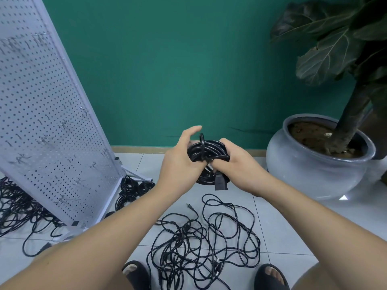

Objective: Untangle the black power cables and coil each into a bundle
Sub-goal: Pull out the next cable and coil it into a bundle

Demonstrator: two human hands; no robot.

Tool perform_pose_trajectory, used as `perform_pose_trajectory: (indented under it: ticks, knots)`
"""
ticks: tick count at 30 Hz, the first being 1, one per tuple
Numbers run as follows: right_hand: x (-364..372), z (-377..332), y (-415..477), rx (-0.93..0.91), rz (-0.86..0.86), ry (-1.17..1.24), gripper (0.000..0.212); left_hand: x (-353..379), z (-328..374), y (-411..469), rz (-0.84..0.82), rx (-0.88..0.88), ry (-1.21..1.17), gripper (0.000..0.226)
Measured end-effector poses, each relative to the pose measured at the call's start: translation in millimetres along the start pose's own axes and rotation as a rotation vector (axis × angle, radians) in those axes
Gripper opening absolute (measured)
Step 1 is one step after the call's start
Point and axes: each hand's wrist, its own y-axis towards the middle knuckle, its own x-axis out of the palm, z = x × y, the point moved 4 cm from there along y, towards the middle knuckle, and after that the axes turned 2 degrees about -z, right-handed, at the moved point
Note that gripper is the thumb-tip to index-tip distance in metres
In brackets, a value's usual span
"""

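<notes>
Head view: both hands hold a black cable bundle (209,150) in the air in front of the green wall (167,59), above the tiled floor (293,227). The bundle's strands run left to right between the hands, and one turn of cable is wrapped crosswise around them, standing upright. The lower part of the coil hangs below the hands. Its plug (220,182) dangles there, pointing down.

The right hand (238,162) is curled round the bundle's right side. The left hand (178,162) lies against its left side with the thumb on the lower edge, its upper fingers arched above the coil.

On the floor below lies a loose cable tangle (205,237), between two black sandals (137,273). One pronged plug (189,206) on it points away from the person.

Several coiled cables (132,188) lie at the foot of a leaning white pegboard (52,101), and more loose cable (16,208) lies behind it.

At right, a round grey pot (310,172) holds brown soil and the trunk of a big-leaved plant (335,49).
</notes>
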Motion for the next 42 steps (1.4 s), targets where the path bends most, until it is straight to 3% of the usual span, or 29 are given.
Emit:
perform_pose_trajectory:
  ticks: [2, 6, 12, 23, 29, 31, 35, 39, 42]
  knots:
    - [0.7, 1.8, -2.1, 0.003, -0.038, -0.04, 0.011, 1.2, 1.1, 0.7, -0.073, 0.085, 0.021, 0.075]
    - [1.0, 2.8, -5.5, -0.01, -0.035, -0.135, 0.014, 4.0, 0.7, 1.5, -0.117, 0.084, 0.067, 0.049]
    - [-8.9, 1.6, -4.2, 0.015, 0.023, -0.203, 0.015, -0.1, -1.6, 8.9, -0.232, 0.159, 0.232, 0.039]
    - [-1.9, -4.4, -11.4, -0.043, -0.05, -0.119, 0.016, -5.6, 4.9, 2.8, -0.029, 0.148, 0.393, 0.038]
    - [2.4, -7.8, -14.5, -0.106, -0.089, -0.164, 0.018, -7.9, 6.6, -1.5, 0.0, 0.34, 0.462, 0.04]
    - [3.6, -5.2, -14.8, -0.134, -0.102, -0.176, 0.02, -7.6, 5.3, -1.5, -0.066, 0.318, 0.363, 0.04]
    - [3.2, 0.8, -14.6, -0.177, -0.082, -0.263, 0.021, -4.9, -2.3, 0.7, -0.23, 0.11, 0.072, 0.033]
    - [-1.5, 7.5, -14.2, -0.2, -0.062, -0.401, 0.024, -2.0, -4.4, -5.2, -0.476, -0.073, -0.373, 0.057]
    - [0.7, 11.7, -17.2, -0.225, -0.099, -0.495, 0.026, -9.7, -10.1, -0.6, -0.604, -0.237, -0.545, 0.068]
